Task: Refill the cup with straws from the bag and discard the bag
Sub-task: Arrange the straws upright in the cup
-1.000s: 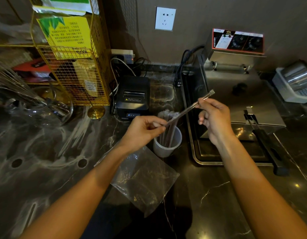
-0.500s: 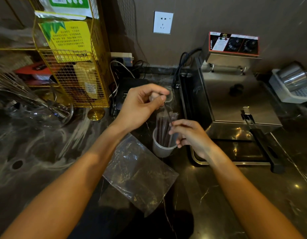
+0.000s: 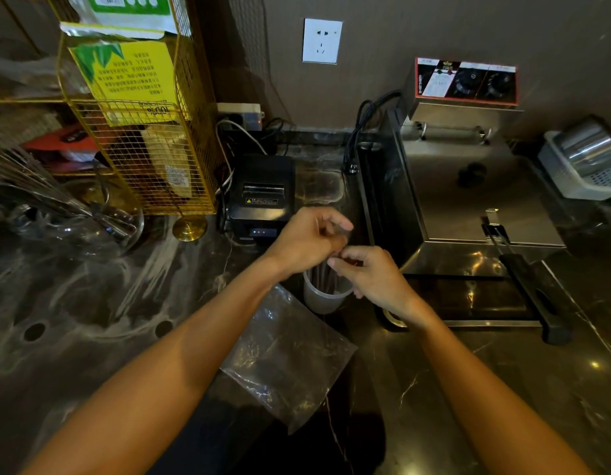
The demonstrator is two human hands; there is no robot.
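Both hands are held directly above the cup (image 3: 326,296): the left hand (image 3: 306,240) loosely curled, the right hand (image 3: 367,275) pinched at the straws (image 3: 323,275) standing inside. The emptied bag (image 3: 287,358) is seen lying flat just beside the cup. The light cup could be tipped if the straws are pushed sideways.

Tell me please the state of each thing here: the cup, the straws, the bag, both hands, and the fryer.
cup: upright on the counter, holding straws.
straws: standing in the cup, tops hidden by the hands.
bag: lying flat on the counter, looks empty, not discarded.
left hand: above the cup, fingers curled; grip unclear.
right hand: at the cup's rim, fingers pinched; grip unclear.
fryer: lid on.
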